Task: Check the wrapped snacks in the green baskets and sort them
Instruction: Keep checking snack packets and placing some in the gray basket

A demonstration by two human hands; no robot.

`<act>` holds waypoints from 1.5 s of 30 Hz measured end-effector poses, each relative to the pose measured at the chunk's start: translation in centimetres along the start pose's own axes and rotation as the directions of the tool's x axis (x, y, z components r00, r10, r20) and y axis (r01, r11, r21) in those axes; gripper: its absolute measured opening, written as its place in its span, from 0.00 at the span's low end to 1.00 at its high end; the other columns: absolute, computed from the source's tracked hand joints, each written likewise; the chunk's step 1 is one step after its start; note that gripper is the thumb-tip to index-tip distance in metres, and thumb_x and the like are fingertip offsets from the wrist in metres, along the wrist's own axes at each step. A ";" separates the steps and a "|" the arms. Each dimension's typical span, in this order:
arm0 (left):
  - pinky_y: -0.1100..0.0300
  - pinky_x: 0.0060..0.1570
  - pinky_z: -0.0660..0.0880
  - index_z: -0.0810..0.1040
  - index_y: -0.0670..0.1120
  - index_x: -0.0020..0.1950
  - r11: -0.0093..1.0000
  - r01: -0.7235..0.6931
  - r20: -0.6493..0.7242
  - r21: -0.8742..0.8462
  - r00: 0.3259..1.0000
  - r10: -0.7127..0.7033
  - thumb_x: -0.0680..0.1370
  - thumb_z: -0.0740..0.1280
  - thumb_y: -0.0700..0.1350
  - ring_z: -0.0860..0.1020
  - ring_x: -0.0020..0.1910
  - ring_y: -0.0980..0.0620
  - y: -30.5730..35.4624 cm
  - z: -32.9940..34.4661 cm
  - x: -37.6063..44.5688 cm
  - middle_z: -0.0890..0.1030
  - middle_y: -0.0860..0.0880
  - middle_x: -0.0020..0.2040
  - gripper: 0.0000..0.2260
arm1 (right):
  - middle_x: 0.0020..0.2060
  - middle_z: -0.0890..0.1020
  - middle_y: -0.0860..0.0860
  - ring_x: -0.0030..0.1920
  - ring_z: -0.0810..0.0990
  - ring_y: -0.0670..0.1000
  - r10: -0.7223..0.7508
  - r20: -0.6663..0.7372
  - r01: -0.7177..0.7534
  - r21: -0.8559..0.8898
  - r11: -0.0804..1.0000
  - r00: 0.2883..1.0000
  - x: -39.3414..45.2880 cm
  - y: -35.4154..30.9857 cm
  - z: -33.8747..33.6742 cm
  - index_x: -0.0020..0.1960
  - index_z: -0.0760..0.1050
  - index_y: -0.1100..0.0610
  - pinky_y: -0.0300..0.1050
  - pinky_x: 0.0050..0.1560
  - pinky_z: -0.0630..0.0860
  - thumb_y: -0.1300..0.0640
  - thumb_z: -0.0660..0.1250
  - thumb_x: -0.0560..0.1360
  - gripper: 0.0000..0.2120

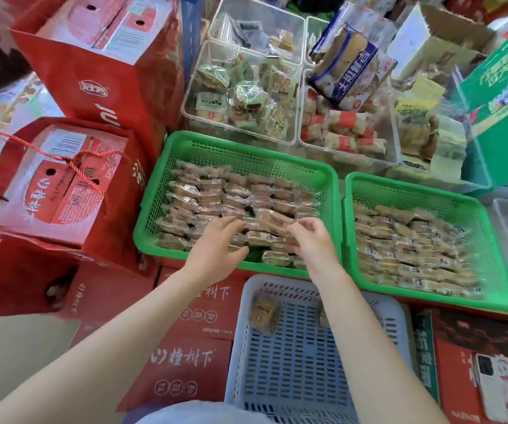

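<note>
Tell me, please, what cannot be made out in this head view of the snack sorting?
- Print on the wrapped snack between the hands: too small and blurred.
- A second snack in the white basket: mostly hidden behind the right forearm.
- Snacks under the left hand in the left green basket: covered by the palm.
- Right hand grip: fingertips blurred.
- Phone: cut off by the right edge.
</note>
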State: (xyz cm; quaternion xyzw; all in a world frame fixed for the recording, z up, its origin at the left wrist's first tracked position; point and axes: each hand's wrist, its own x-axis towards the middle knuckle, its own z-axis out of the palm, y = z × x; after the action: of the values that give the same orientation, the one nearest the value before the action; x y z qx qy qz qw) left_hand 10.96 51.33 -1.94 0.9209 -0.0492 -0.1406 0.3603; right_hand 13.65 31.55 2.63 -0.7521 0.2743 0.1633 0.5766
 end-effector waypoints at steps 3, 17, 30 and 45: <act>0.49 0.76 0.38 0.60 0.57 0.80 0.928 -0.139 0.186 0.345 0.979 0.078 0.83 0.55 0.63 0.41 0.82 0.48 -0.4 1.5 2.0 0.47 0.50 0.84 0.27 | 0.52 0.81 0.52 0.49 0.84 0.53 -0.086 -0.026 0.084 -0.051 0.995 0.996 2.9 -1.0 0.1 0.53 0.74 0.50 0.58 0.56 0.81 0.52 0.74 0.73 0.13; 0.40 0.77 0.36 0.57 0.60 0.81 0.872 -0.156 0.319 0.464 0.948 0.000 0.81 0.44 0.70 0.33 0.80 0.47 -1.8 3.1 3.9 0.36 0.48 0.82 0.31 | 0.47 0.74 0.54 0.47 0.75 0.58 -0.416 0.181 0.389 -0.777 0.495 0.891 9.3 0.0 6.1 0.52 0.70 0.56 0.48 0.40 0.71 0.49 0.71 0.77 0.14; 0.39 0.78 0.38 0.69 0.50 0.69 0.899 -0.186 0.376 0.397 0.926 0.026 0.82 0.50 0.66 0.33 0.80 0.47 -1.4 3.5 5.9 0.40 0.47 0.83 0.26 | 0.54 0.76 0.59 0.59 0.72 0.60 -0.493 0.295 0.493 -0.802 0.338 0.818 12.3 -0.6 5.2 0.61 0.76 0.63 0.55 0.57 0.73 0.65 0.64 0.78 0.12; 0.40 0.78 0.38 0.67 0.49 0.73 0.900 -0.183 0.374 0.396 0.927 0.024 0.82 0.51 0.65 0.34 0.81 0.48 -1.6 3.6 5.9 0.40 0.48 0.83 0.26 | 0.53 0.76 0.61 0.51 0.78 0.63 -0.492 0.404 0.482 -0.875 0.039 0.772 12.7 -0.5 6.3 0.57 0.73 0.64 0.51 0.38 0.68 0.70 0.60 0.78 0.10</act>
State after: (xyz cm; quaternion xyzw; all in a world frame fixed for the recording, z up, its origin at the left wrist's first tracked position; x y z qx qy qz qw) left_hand 15.54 49.07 -6.89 0.9313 -0.1934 -0.2732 0.1436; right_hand 24.53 34.85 -5.95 -0.9844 -0.1531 0.0861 0.0146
